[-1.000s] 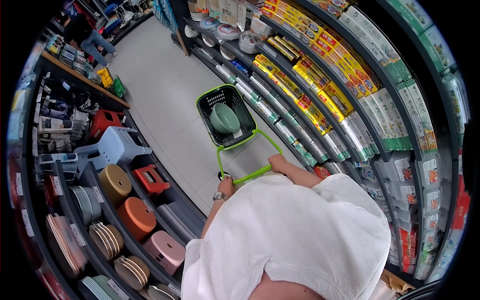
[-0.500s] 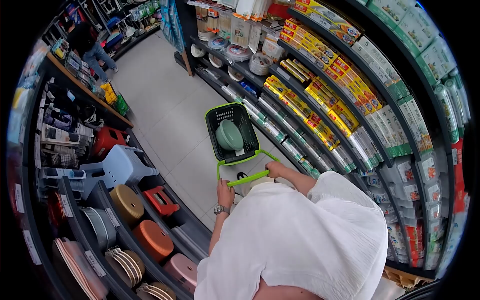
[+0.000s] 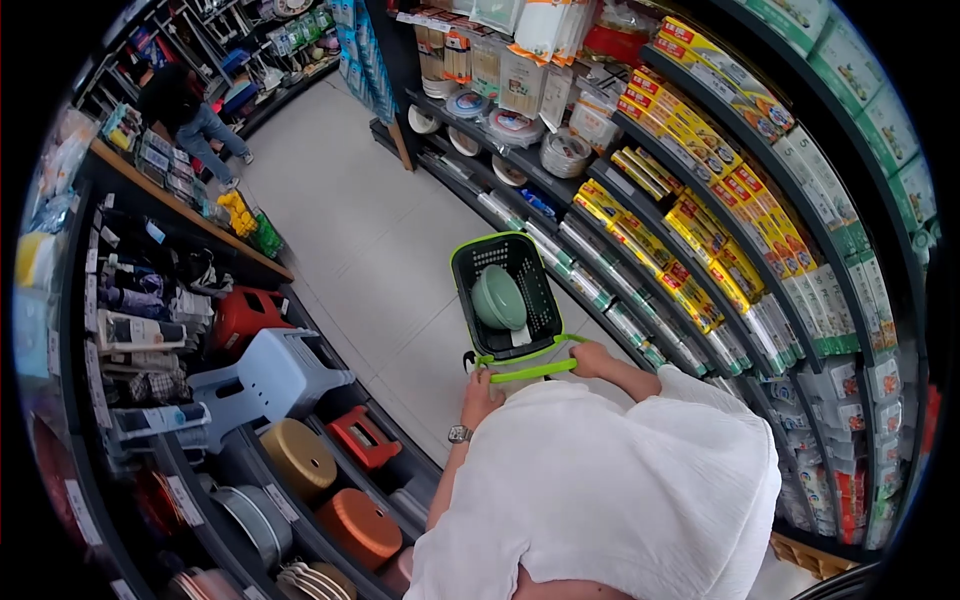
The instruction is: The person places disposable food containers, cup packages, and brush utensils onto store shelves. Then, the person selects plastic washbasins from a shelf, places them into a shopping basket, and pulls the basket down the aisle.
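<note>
1. Where left hand [image 3: 482, 397] and right hand [image 3: 595, 361] curl round it, green handle [image 3: 535, 371] looks stiff; good hold.
2. Just beyond hands: basket [image 3: 544, 302], probably light.
3. Inside, farther out: bowl [image 3: 496, 297] (likely smooth, slippery; take by rim).

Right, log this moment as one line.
left hand: on lime-green bar handle | right hand: on same handle | black perforated basket: pale-green round bowl inside

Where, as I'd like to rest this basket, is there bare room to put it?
The grey tiled floor looks bare left of and beyond the shopping basket, bordered by shelving on both sides. Both shelves are crowded: the light-blue stool and orange stool at left, yellow boxes at right.
</note>
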`<act>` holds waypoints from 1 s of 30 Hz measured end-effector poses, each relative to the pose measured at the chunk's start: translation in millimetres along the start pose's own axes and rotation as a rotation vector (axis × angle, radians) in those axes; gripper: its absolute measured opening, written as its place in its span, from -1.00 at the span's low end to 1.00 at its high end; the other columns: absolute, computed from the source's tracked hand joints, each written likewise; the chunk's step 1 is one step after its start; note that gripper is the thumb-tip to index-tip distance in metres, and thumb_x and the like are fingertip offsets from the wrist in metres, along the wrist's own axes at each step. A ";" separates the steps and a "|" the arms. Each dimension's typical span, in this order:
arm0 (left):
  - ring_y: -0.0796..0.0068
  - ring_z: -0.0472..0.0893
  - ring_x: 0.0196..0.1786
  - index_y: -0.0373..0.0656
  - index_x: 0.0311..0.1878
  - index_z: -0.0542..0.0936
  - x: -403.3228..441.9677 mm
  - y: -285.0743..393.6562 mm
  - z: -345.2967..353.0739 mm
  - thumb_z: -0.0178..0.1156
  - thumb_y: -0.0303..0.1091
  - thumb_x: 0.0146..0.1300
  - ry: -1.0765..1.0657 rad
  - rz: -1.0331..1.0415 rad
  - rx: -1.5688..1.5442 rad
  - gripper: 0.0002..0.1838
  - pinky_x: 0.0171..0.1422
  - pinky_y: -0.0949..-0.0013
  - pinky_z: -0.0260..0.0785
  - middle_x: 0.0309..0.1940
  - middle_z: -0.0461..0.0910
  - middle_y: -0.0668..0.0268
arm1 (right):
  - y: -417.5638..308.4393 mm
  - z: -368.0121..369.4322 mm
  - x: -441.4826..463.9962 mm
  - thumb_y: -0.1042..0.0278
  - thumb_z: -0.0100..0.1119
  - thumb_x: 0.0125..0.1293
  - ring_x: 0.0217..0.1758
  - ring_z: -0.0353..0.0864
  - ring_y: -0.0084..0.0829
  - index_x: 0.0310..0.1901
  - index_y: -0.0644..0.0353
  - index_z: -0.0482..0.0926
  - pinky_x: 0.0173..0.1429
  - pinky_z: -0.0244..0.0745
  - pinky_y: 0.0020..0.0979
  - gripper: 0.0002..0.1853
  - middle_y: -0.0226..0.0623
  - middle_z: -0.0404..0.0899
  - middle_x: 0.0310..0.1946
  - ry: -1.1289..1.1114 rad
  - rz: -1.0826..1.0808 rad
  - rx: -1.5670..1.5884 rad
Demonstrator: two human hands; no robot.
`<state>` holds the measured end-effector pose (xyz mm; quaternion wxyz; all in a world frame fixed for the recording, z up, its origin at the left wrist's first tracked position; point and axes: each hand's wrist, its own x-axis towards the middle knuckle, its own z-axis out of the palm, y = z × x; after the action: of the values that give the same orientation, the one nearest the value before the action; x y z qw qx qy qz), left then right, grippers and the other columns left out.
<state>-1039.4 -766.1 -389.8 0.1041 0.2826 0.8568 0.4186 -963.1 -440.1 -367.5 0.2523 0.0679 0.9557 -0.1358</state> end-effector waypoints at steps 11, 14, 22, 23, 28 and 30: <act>-0.06 0.63 -0.06 -0.12 -0.09 0.58 143.3 -96.4 -33.4 0.31 -0.31 0.17 -0.688 0.062 0.123 -0.74 0.01 -0.01 0.51 -0.11 0.61 0.04 | -3.3 1.2 43.8 0.11 0.26 0.07 -0.21 0.72 -0.04 -0.34 0.05 0.73 -0.11 0.61 -0.10 -0.77 -0.14 0.72 -0.35 -0.054 0.185 0.089; -0.06 0.65 -0.06 -0.13 -0.08 0.62 165.4 -111.5 -36.3 0.32 -0.27 0.16 -0.761 0.071 0.200 -0.73 0.02 0.00 0.52 -0.10 0.63 0.01 | -16.1 1.0 60.3 0.12 0.27 0.07 -0.22 0.72 -0.04 -0.35 0.07 0.73 -0.11 0.61 -0.10 -0.77 -0.11 0.72 -0.36 0.050 0.213 0.138; -0.05 0.66 -0.02 -0.16 -0.10 0.71 227.3 -115.8 -94.5 0.28 -0.29 0.13 -0.926 0.156 0.223 -0.72 0.07 0.06 0.54 -0.14 0.68 -0.03 | -65.1 -26.1 92.4 0.26 0.26 0.05 -0.20 0.73 -0.01 -0.35 0.18 0.71 -0.07 0.62 -0.05 -0.80 -0.01 0.71 -0.34 0.062 0.275 0.230; -0.04 0.67 -0.02 -0.16 -0.09 0.71 232.4 -122.9 -96.8 0.27 -0.30 0.13 -0.976 0.176 0.224 -0.72 0.07 0.06 0.54 -0.14 0.69 -0.03 | -71.4 -25.3 95.8 0.26 0.26 0.05 -0.19 0.73 0.00 -0.36 0.19 0.71 -0.06 0.62 -0.05 -0.80 -0.01 0.71 -0.34 0.067 0.303 0.243; -0.03 0.68 -0.04 -0.15 -0.04 0.72 266.6 -172.8 -105.0 0.22 -0.30 0.17 -1.178 0.324 0.213 -0.69 0.07 0.07 0.54 -0.10 0.69 -0.03 | -105.5 -3.9 114.5 0.19 0.27 0.08 -0.25 0.71 -0.03 -0.40 0.12 0.68 -0.13 0.60 -0.05 -0.81 -0.08 0.69 -0.42 0.092 0.392 0.236; -0.03 0.69 -0.05 -0.15 -0.02 0.71 283.1 -191.2 -117.9 0.19 -0.28 0.20 -1.236 0.322 0.224 -0.68 0.07 0.06 0.54 -0.09 0.69 -0.03 | -125.5 -4.3 125.0 0.20 0.28 0.07 -0.22 0.71 -0.04 -0.39 0.11 0.68 -0.11 0.60 -0.07 -0.82 -0.10 0.70 -0.40 0.159 0.431 0.296</act>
<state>-1396.0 -775.6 -447.7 0.4838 0.6055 0.6244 0.0971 -1097.9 -550.9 -398.2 0.1869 0.3162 0.9057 -0.2116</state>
